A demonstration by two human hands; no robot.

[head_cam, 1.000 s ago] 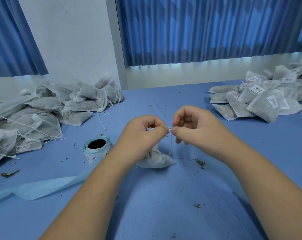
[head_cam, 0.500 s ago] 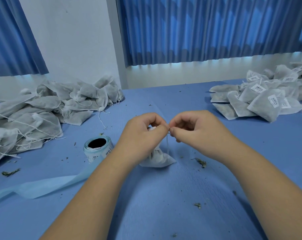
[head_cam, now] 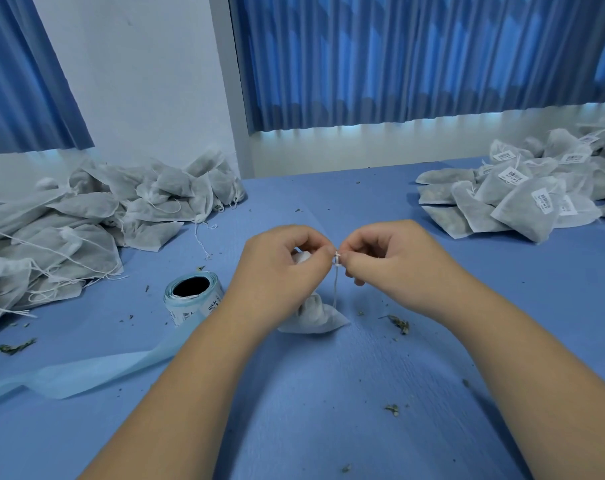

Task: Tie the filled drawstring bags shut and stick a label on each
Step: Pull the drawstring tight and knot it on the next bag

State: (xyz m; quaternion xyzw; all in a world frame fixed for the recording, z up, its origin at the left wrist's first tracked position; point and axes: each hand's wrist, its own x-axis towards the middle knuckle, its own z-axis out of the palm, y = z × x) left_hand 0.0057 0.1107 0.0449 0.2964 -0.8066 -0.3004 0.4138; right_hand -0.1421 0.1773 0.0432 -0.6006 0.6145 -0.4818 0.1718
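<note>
A small white drawstring bag (head_cam: 316, 315) stands on the blue table (head_cam: 328, 410) in the middle, its gathered neck held up. My left hand (head_cam: 280, 268) grips the bag's neck and pinches the white drawstring (head_cam: 336, 271). My right hand (head_cam: 387, 258) pinches the same string right beside the left fingertips, and a length of string hangs down from the pinch. A roll of labels (head_cam: 193, 299) lies to the left of my left wrist, with its pale blue backing strip (head_cam: 86, 372) trailing toward the table's left edge.
A heap of unlabelled white bags (head_cam: 86, 216) with loose strings covers the left of the table. A heap of labelled bags (head_cam: 522, 199) lies at the right back. Dry herb crumbs (head_cam: 398, 322) are scattered on the cloth. Blue curtains hang behind.
My two hands stayed together over the bag, fingertips shifting slightly on the string. The pinch point sits a little higher and the hanging string is straighter.
</note>
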